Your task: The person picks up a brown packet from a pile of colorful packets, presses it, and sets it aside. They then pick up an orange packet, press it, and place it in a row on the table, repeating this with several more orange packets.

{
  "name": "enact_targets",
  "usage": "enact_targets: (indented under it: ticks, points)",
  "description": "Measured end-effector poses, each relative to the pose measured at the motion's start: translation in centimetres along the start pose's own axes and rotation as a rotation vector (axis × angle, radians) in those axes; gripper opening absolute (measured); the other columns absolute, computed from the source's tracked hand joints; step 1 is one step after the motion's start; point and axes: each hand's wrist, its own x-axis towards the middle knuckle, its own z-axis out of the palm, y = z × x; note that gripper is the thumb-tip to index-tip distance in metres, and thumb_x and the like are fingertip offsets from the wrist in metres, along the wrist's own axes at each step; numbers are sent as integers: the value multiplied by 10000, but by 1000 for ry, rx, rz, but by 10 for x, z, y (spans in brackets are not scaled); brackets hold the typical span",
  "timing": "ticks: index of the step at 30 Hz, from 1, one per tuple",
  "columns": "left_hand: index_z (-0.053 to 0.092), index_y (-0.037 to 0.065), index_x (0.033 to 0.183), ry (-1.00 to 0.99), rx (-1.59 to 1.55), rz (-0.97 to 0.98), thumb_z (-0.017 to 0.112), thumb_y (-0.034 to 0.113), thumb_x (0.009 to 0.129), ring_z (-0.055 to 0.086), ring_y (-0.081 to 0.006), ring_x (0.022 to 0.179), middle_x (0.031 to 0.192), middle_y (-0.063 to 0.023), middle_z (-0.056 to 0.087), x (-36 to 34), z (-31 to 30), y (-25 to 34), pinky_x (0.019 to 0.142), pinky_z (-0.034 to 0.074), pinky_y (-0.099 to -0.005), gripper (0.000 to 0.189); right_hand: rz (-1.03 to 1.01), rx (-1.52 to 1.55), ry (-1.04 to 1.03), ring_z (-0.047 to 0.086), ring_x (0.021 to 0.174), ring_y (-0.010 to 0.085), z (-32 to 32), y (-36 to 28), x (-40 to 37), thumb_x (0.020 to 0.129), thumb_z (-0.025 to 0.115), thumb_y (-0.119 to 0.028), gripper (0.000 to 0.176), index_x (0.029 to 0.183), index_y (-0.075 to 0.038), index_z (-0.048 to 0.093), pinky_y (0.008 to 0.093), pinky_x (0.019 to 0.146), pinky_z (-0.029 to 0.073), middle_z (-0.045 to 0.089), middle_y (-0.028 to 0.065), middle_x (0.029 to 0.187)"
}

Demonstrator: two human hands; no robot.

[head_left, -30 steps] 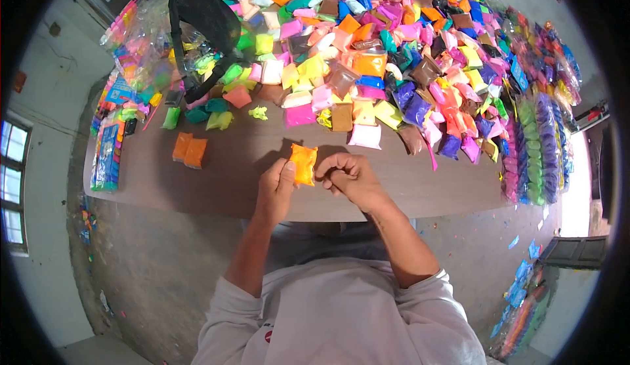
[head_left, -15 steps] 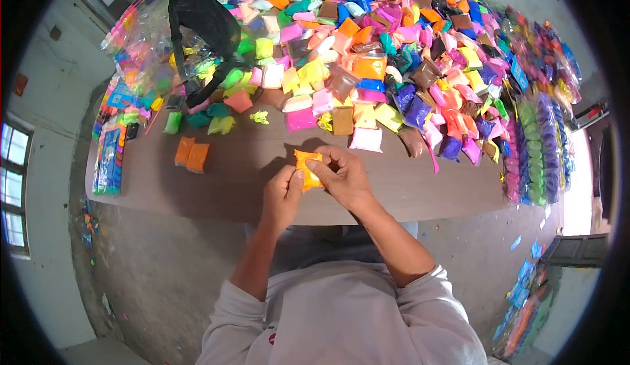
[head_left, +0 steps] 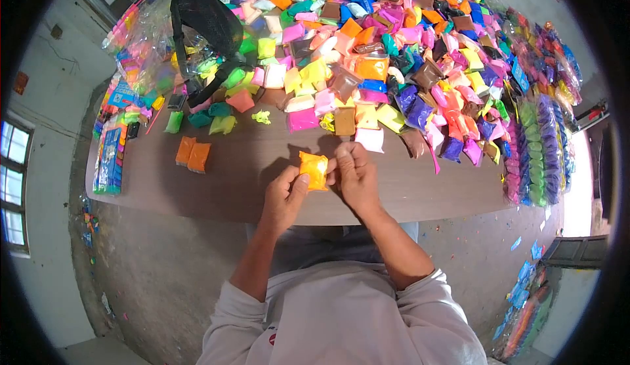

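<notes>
A small, shiny orange packet [head_left: 314, 171] is pinched between the thumb and fingers of my left hand [head_left: 286, 191], just above the front of the table. Close by its right edge, my right hand [head_left: 356, 176] is closed, fingers curled and thumb pressed in. Whether a bit of the wrapper is between those fingertips I cannot make out. Two orange packets [head_left: 193, 154] lie side by side on the table to the left. Beyond my hands sits a crumpled yellow scrap [head_left: 261, 117].
A big heap of colourful packets [head_left: 374, 70] covers the back of the table [head_left: 249, 194]. On it at the left rests a black bag [head_left: 207, 17] with a strap. Long clear-wrapped bundles [head_left: 535, 148] stand at the right edge, a multicoloured pack [head_left: 108, 162] at the left.
My right hand has drawn back a little to the right from the face of the orange packet, its fingers now curled. The packet, in my left hand, shows more of its front.
</notes>
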Motion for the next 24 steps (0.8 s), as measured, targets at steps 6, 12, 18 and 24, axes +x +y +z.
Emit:
enact_targets:
  ticks: [6, 12, 18, 24]
  points:
    - [523, 13, 856, -15, 4, 26, 501, 198, 943, 428, -64, 652, 686, -16, 487, 0, -3, -6, 578, 389, -250, 206, -49, -175, 27, 464, 557, 48, -21, -12, 5, 934, 563, -223, 237, 798, -29, 570, 191, 482, 350, 527, -23, 649]
    - [536, 11, 886, -48, 11, 11, 532, 186, 923, 429, -67, 669, 707, 2, 487, 0, -6, -3, 590, 391, -249, 179, 53, -206, -199, 469, 652, 52, -4, -12, -1, 856, 620, -71, 123, 932, 26, 612, 222, 555, 407, 563, -4, 735]
    - [555, 7, 978, -118, -26, 5, 579, 211, 896, 477, -83, 727, 786, -21, 530, 0, -10, 0, 645, 418, -251, 221, -32, -273, -284, 416, 634, 43, -7, -11, -4, 862, 607, -52, 79, 857, -27, 532, 223, 534, 379, 478, -22, 710]
    - [567, 2, 1043, -118, 57, 18, 561, 304, 913, 562, -143, 801, 892, -81, 592, -3, -7, 3, 720, 456, -282, 329, -60, -103, -374, 431, 642, 18, -9, -6, -4, 885, 592, -43, 61, 884, -39, 531, 177, 545, 364, 493, -46, 752]
